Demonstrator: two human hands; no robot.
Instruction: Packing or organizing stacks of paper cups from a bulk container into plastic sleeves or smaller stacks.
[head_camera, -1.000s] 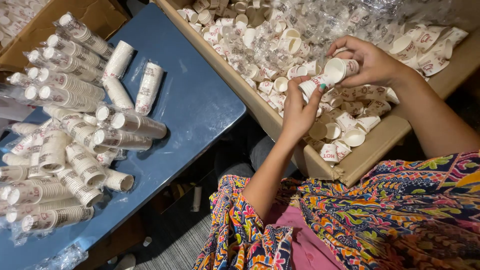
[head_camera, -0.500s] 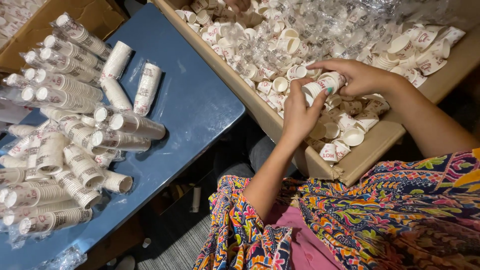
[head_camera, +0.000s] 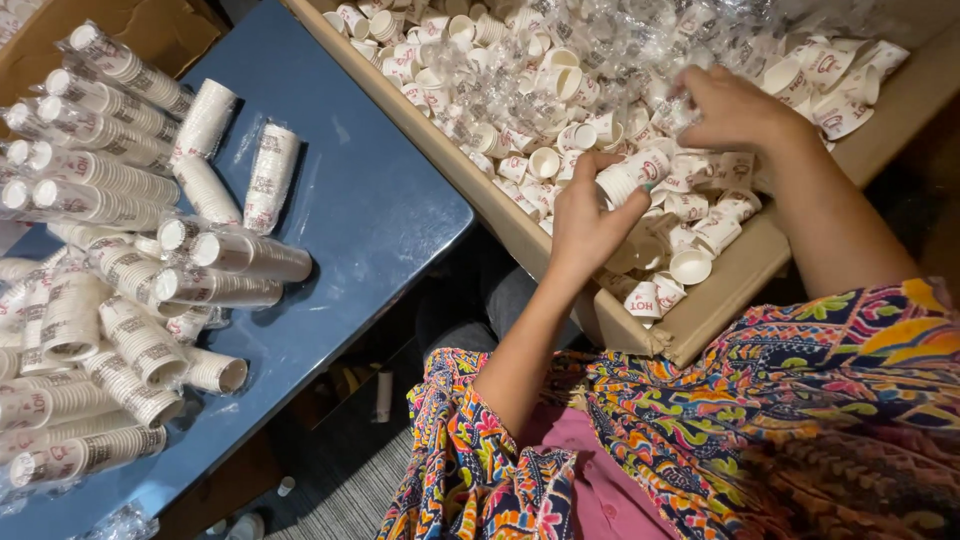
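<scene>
Left hand (head_camera: 585, 215): our fingers are curled around a short stack of white paper cups (head_camera: 630, 178), gripping it near its lower end; the stack lies tilted, open mouth toward the right, held just above the loose cups in the box. Thumb side faces us, fingertips wrapped behind the stack.

Right hand (head_camera: 735, 108): our fingers are bent downward and bunched narrow, tips pressed in among loose cups and crinkled clear plastic wrap (head_camera: 650, 45). The picture is blurred there; we cannot tell whether a cup is pinched between them.

The two hands sit near each other, the right one farther into the box, the left closer to the near wall.

Around them: a wide cardboard box (head_camera: 720, 300) filled with loose small white cups (head_camera: 520, 60), lying every way, some printed in red, some upside down.

Left of the box: a blue table (head_camera: 370, 200), its corner just beside the box's wall. On it lie many sleeves of stacked cups (head_camera: 215, 285), most wrapped in clear plastic, piled on their sides along the left edge.

Our sleeves are a bright multicoloured print (head_camera: 800, 420).
</scene>
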